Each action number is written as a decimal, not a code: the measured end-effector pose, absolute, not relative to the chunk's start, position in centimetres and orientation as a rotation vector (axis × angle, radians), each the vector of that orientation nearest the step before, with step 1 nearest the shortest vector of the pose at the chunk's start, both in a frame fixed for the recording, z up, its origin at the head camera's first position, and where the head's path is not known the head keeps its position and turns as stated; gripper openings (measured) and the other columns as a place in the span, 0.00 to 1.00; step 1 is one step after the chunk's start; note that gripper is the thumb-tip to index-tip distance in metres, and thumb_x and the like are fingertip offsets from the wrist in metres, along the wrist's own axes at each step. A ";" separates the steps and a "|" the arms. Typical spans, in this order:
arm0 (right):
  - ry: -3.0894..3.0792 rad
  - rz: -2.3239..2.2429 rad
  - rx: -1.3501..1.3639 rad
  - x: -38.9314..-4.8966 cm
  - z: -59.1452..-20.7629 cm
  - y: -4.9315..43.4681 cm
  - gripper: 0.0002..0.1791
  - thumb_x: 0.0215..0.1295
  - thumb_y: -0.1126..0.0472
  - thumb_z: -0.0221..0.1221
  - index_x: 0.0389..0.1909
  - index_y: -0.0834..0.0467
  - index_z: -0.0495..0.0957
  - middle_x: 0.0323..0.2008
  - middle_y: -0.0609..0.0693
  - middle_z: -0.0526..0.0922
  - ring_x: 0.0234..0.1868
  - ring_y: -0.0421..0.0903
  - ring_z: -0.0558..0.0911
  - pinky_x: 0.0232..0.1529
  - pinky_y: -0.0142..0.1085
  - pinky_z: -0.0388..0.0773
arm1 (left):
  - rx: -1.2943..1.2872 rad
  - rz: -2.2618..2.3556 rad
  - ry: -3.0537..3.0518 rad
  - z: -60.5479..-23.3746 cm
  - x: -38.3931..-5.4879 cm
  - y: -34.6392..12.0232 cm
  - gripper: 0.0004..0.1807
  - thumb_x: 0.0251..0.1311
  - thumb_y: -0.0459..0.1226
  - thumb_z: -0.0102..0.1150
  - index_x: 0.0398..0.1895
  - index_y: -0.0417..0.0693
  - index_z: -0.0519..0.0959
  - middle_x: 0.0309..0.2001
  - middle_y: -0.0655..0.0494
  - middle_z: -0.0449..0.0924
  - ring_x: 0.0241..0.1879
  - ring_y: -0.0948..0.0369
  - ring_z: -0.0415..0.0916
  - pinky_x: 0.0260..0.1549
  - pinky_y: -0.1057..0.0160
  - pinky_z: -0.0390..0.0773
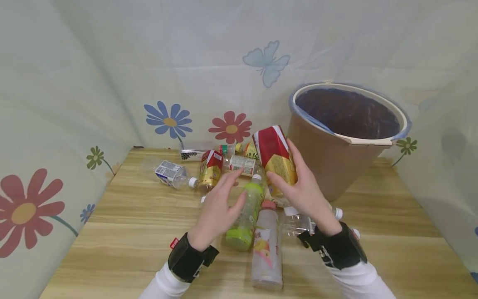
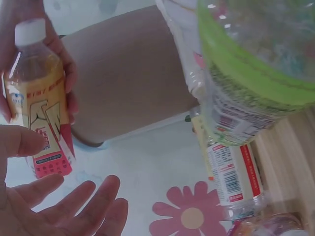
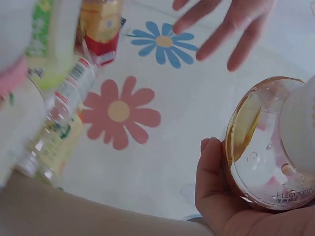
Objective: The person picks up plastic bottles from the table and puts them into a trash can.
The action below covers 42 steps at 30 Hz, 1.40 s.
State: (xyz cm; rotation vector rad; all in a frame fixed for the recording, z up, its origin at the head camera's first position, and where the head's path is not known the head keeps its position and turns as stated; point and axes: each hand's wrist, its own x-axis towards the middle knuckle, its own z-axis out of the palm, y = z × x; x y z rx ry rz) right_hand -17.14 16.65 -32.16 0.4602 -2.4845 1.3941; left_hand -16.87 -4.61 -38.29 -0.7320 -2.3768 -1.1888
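My right hand (image 1: 308,197) grips a plastic bottle (image 1: 275,155) with a red and gold label, its base tipped up and away above the other bottles. In the left wrist view this bottle (image 2: 42,105) shows its white cap. The right wrist view looks onto the clear shoulder of the bottle (image 3: 256,147), with the fingers wrapped at its side. My left hand (image 1: 220,214) hovers left of it, fingers spread and holding nothing. Below the hands lie a green-labelled bottle (image 1: 249,216) and a pale bottle with a pink cap (image 1: 267,249).
A tall brown bin (image 1: 317,153) with a dark liner stands at the back right of the wooden table (image 1: 123,249). A clear bottle (image 1: 171,173) lies at left, beside another red and gold bottle (image 1: 211,168). Several more bottles lie at the back and under my right wrist.
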 end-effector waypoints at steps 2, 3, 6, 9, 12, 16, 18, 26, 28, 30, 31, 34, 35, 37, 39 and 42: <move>-2.479 1.380 0.459 -17.7 -30.8 17.0 0.46 0.61 0.54 0.61 0.75 0.46 0.45 0.60 0.56 0.69 0.45 0.52 0.73 0.42 0.47 0.74 | -0.720 -1.157 -2.388 -38.0 -17.0 -4.4 0.30 0.63 0.39 0.54 0.69 0.52 0.62 0.63 0.55 0.68 0.49 0.62 0.73 0.34 0.60 0.78; -2.475 1.376 0.461 -17.9 -30.1 17.2 0.46 0.61 0.53 0.61 0.75 0.45 0.44 0.59 0.56 0.70 0.45 0.52 0.73 0.42 0.47 0.74 | -0.714 -1.146 -2.393 -37.9 -17.0 -4.4 0.30 0.63 0.39 0.54 0.69 0.52 0.62 0.63 0.56 0.68 0.49 0.62 0.73 0.33 0.62 0.78; -2.464 1.373 0.439 -18.6 -27.9 17.7 0.46 0.62 0.51 0.60 0.75 0.44 0.43 0.60 0.56 0.69 0.47 0.51 0.73 0.43 0.47 0.75 | -0.706 -1.139 -2.401 -37.7 -17.0 -4.2 0.31 0.62 0.38 0.55 0.69 0.52 0.62 0.62 0.56 0.68 0.46 0.60 0.75 0.29 0.65 0.76; -2.454 1.386 0.393 -19.2 -25.5 18.3 0.44 0.64 0.49 0.57 0.75 0.43 0.42 0.61 0.55 0.66 0.49 0.50 0.72 0.42 0.44 0.76 | -0.700 -1.144 -2.406 -37.7 -17.0 -4.0 0.31 0.62 0.38 0.55 0.69 0.53 0.62 0.62 0.56 0.68 0.44 0.59 0.75 0.27 0.66 0.75; -2.433 1.386 0.347 -20.0 -23.5 19.3 0.43 0.65 0.47 0.55 0.74 0.43 0.42 0.63 0.53 0.63 0.51 0.49 0.69 0.43 0.39 0.75 | -0.695 -1.143 -2.420 -37.8 -16.8 -4.1 0.31 0.64 0.40 0.54 0.70 0.54 0.61 0.62 0.56 0.68 0.46 0.61 0.75 0.25 0.67 0.75; -2.405 1.383 0.269 -21.1 -21.8 20.7 0.41 0.66 0.47 0.53 0.74 0.43 0.42 0.65 0.51 0.60 0.55 0.49 0.67 0.47 0.39 0.74 | -0.687 -1.135 -2.432 -38.1 -16.5 -4.3 0.30 0.65 0.42 0.52 0.70 0.56 0.60 0.63 0.58 0.67 0.49 0.63 0.73 0.27 0.66 0.76; -2.405 1.391 0.213 -21.6 -21.2 21.3 0.41 0.65 0.46 0.53 0.74 0.43 0.41 0.66 0.51 0.59 0.57 0.50 0.66 0.53 0.44 0.73 | -0.688 -1.137 -2.422 -38.2 -16.4 -4.3 0.30 0.64 0.41 0.52 0.70 0.55 0.61 0.63 0.57 0.67 0.50 0.62 0.73 0.29 0.65 0.76; -2.457 1.222 0.090 -24.3 -19.2 22.6 0.44 0.62 0.46 0.55 0.73 0.42 0.40 0.63 0.52 0.62 0.53 0.49 0.68 0.49 0.44 0.77 | -0.665 -1.180 -2.402 -38.7 -16.2 -4.6 0.31 0.64 0.42 0.53 0.71 0.56 0.60 0.65 0.56 0.65 0.51 0.57 0.74 0.36 0.60 0.78; -2.475 1.109 0.091 -25.0 -19.1 22.8 0.44 0.61 0.47 0.55 0.73 0.46 0.41 0.62 0.55 0.63 0.53 0.50 0.68 0.48 0.44 0.76 | -0.663 -1.189 -2.401 -38.9 -16.2 -4.7 0.31 0.64 0.43 0.53 0.71 0.57 0.59 0.66 0.56 0.64 0.51 0.57 0.73 0.37 0.59 0.79; -2.520 0.975 0.078 -25.7 -19.2 23.1 0.47 0.60 0.47 0.54 0.74 0.50 0.38 0.63 0.59 0.61 0.55 0.54 0.67 0.50 0.49 0.74 | -0.666 -1.190 -2.400 -39.0 -16.3 -4.7 0.31 0.64 0.42 0.53 0.71 0.57 0.59 0.66 0.56 0.64 0.51 0.58 0.73 0.37 0.58 0.79; -2.549 0.913 0.067 -26.0 -19.3 23.1 0.49 0.60 0.46 0.54 0.74 0.52 0.36 0.64 0.62 0.59 0.56 0.57 0.66 0.52 0.53 0.72 | -0.664 -1.186 -2.401 -39.0 -16.3 -4.7 0.32 0.64 0.42 0.53 0.71 0.57 0.59 0.66 0.56 0.64 0.51 0.59 0.73 0.37 0.58 0.79; -2.663 0.747 0.026 -26.7 -19.7 23.3 0.53 0.61 0.42 0.51 0.74 0.55 0.28 0.66 0.68 0.53 0.57 0.65 0.64 0.53 0.61 0.68 | -0.657 -1.179 -2.392 -39.0 -16.4 -4.7 0.32 0.62 0.40 0.55 0.70 0.57 0.60 0.65 0.56 0.65 0.51 0.58 0.73 0.36 0.59 0.79; -2.689 0.711 0.025 -26.9 -19.9 23.3 0.53 0.61 0.42 0.50 0.74 0.55 0.27 0.66 0.69 0.52 0.56 0.67 0.65 0.53 0.62 0.67 | -0.654 -1.175 -2.391 -38.9 -16.5 -4.7 0.32 0.62 0.39 0.56 0.70 0.57 0.60 0.65 0.56 0.65 0.51 0.58 0.73 0.35 0.60 0.78; -2.734 0.658 0.025 -27.3 -20.1 23.3 0.53 0.62 0.42 0.50 0.74 0.57 0.26 0.67 0.71 0.51 0.56 0.71 0.65 0.54 0.64 0.65 | -0.644 -1.175 -2.392 -38.9 -16.5 -4.7 0.33 0.61 0.38 0.57 0.70 0.57 0.60 0.65 0.56 0.65 0.50 0.58 0.73 0.35 0.61 0.78; -2.762 0.616 0.024 -27.7 -20.3 23.3 0.53 0.63 0.43 0.50 0.73 0.58 0.26 0.66 0.72 0.50 0.55 0.72 0.65 0.54 0.65 0.64 | -0.640 -1.178 -2.394 -38.8 -16.6 -4.7 0.33 0.61 0.37 0.57 0.70 0.57 0.60 0.65 0.56 0.64 0.50 0.58 0.73 0.34 0.61 0.78; -2.771 0.564 0.023 -28.2 -20.7 23.4 0.52 0.63 0.44 0.51 0.74 0.58 0.27 0.65 0.73 0.51 0.54 0.73 0.65 0.53 0.66 0.64 | -0.641 -1.181 -2.404 -38.8 -16.7 -4.7 0.33 0.61 0.38 0.56 0.70 0.58 0.60 0.66 0.57 0.64 0.50 0.59 0.73 0.33 0.61 0.78</move>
